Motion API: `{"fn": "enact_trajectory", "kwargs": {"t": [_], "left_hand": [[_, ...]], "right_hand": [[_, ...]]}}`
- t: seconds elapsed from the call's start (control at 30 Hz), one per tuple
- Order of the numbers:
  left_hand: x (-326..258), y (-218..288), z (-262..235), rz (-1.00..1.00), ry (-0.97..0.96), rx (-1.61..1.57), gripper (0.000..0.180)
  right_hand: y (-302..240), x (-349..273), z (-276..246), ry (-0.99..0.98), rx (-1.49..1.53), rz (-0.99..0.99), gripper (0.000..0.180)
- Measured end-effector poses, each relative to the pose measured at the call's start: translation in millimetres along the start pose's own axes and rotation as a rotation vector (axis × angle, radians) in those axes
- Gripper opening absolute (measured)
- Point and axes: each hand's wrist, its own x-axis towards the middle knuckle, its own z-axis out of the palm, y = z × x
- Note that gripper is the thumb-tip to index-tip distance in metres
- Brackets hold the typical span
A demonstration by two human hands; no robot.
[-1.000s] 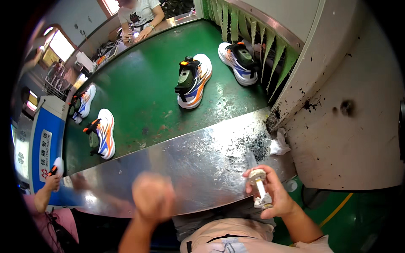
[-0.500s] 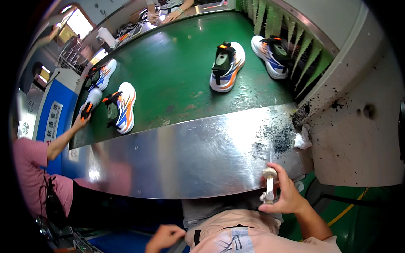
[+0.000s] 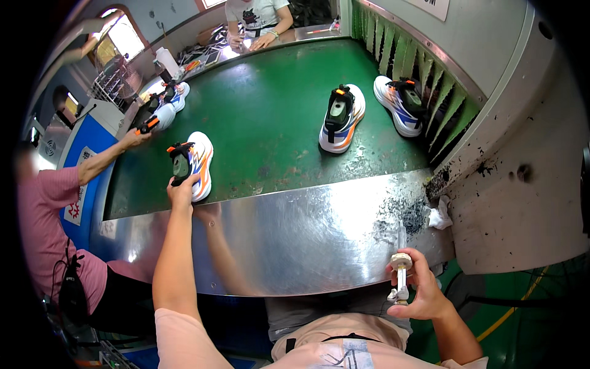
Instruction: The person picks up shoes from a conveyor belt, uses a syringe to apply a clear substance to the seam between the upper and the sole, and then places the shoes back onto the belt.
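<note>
My left hand (image 3: 182, 190) reaches out at the left, its fingers and thumb closed about the heel of a sneaker (image 3: 201, 163) on the green belt (image 3: 270, 117). The sneaker is white with orange and blue, with a black opening and a green insert inside. At the lower right my right hand (image 3: 424, 292) holds a syringe (image 3: 401, 270), clear barrel pointing away from me, its plunger end wrapped in whitish material. Farther off to the right stand a second sneaker (image 3: 344, 120) and a third sneaker (image 3: 398, 107) beside the green strip curtain.
A metal ledge (image 3: 270, 246) runs along the near side, dark specks and a white crumpled tissue (image 3: 439, 213) at its right end. The green strip curtain (image 3: 409, 58) hangs at the machine opening. A co-worker in pink (image 3: 55, 190) holds another shoe; another person (image 3: 258, 21) works across the belt.
My left hand has gone from near my body out to the sneaker and taken its heel. My right hand still holds the syringe. The co-worker's arm has moved farther up the belt.
</note>
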Motion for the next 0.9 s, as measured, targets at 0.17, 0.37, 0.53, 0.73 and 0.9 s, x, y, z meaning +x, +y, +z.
{"fn": "enact_trajectory", "kwargs": {"t": [0.17,0.37,0.53,0.73,0.9], "left_hand": [[-75,25,-27,0.169,-0.248,0.070,0.045],[-271,5,-29,0.159,-0.167,0.062,0.065],[-345,63,-12,0.099,-0.757,0.225,0.078],[-239,150,25,0.861,-0.802,0.688,0.114],[-246,131,85,0.682,-0.981,0.667,0.061]], "right_hand": [[4,-10,-16,0.048,0.011,0.025,0.107],[4,14,-12,0.033,-0.360,0.010,0.103],[-4,-17,-13,-0.169,-0.314,0.051,0.099],[-2,-7,-32,-0.104,-0.178,0.080,0.107],[-12,-8,-28,-0.223,-0.116,0.196,0.110]]}}
